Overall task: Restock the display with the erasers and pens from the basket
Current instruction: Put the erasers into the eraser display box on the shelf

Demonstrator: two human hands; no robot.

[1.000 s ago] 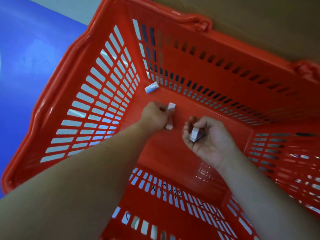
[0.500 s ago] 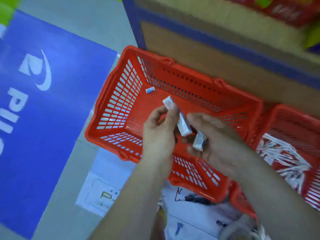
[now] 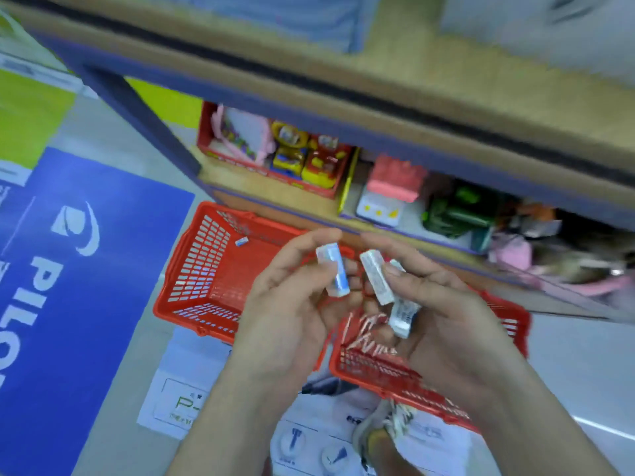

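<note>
At far left, a stray eraser point(image 3: 242, 241) is lying in the red basket point(image 3: 192, 290) on the floor. The left hand point(image 3: 292, 304) is pinching one wrapped eraser point(image 3: 333, 271). The right hand point(image 3: 443, 314) is cupping two more erasers point(image 3: 376, 281), fingers curled round them, above the second basket point(image 3: 378, 372) of pens point(image 3: 364, 334). Carrying them to the display shelf point(image 3: 429, 73) probably calls for firmer grips, especially in the loosely cupped right palm.

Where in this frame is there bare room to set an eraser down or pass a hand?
The floor of the left basket is bare between its slatted walls, apart from one eraser in the far corner. Bare wood shows on the upper shelf between blurred pale items. Crowded: the lower shelf, packed with toy boxes, and the right basket of pens.
</note>
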